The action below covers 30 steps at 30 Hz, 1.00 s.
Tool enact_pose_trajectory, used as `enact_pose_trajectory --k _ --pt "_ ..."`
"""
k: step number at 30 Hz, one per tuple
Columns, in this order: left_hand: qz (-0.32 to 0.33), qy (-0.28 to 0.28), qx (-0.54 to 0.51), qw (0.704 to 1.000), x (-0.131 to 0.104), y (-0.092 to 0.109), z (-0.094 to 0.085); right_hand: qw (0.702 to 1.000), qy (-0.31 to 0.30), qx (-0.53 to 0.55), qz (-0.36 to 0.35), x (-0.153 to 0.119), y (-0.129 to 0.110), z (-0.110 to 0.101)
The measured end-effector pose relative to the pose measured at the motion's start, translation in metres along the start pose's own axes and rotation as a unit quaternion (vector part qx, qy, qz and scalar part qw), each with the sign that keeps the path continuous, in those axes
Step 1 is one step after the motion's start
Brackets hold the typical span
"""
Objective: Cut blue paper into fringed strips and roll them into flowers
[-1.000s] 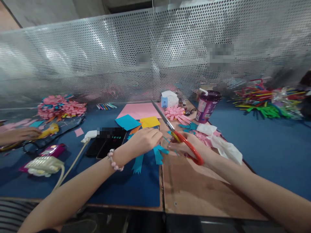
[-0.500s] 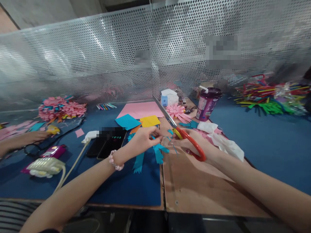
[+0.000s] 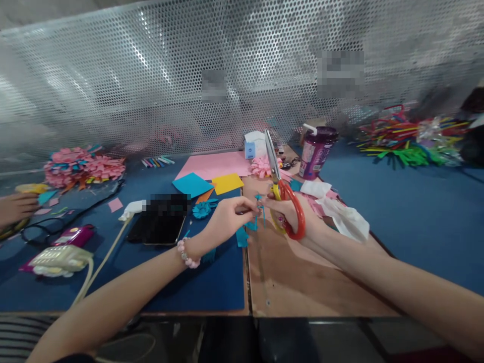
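My left hand, with a beaded bracelet at the wrist, pinches a small blue paper strip over the seam of the tabletop. Scissors with red and yellow handles hang on my right hand, their blades pointing up and away. The right fingertips meet the same strip, close to the left ones. Below the left fingers lies a fringed blue paper piece. A curled blue paper flower sits left of my left hand.
Blue, yellow and pink paper sheets lie ahead. A purple cup with a straw stands behind crumpled tissue. Phones, a power strip and another person's hand are at left.
The scissors have swung upright in my right hand. My hands have drawn close together around the blue strip. The other person's hand has moved left, and the view has shifted slightly.
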State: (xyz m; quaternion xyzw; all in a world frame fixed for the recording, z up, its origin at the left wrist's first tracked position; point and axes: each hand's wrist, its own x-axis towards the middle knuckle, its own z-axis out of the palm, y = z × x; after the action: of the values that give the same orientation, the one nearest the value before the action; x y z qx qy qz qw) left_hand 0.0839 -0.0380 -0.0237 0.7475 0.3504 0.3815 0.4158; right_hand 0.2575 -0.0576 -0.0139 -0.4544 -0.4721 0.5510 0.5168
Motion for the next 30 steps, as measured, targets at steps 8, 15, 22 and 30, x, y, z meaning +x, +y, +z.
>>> enact_pose_trajectory --k 8,15,22,30 --pt "-0.068 0.029 -0.063 0.995 -0.004 0.002 0.015 0.999 0.043 0.027 -0.002 -0.006 -0.005 0.006" --pt "-0.042 0.043 -0.036 0.998 -0.003 0.003 0.019 0.998 0.061 0.014 0.032 -0.008 -0.004 0.006" --pt "0.007 0.052 0.008 0.999 -0.005 -0.008 0.020 0.999 0.036 0.005 0.034 0.001 0.003 -0.002" --pt "0.048 0.061 0.078 0.994 -0.007 -0.010 0.018 0.998 0.038 -0.003 0.042 0.001 0.002 -0.004"
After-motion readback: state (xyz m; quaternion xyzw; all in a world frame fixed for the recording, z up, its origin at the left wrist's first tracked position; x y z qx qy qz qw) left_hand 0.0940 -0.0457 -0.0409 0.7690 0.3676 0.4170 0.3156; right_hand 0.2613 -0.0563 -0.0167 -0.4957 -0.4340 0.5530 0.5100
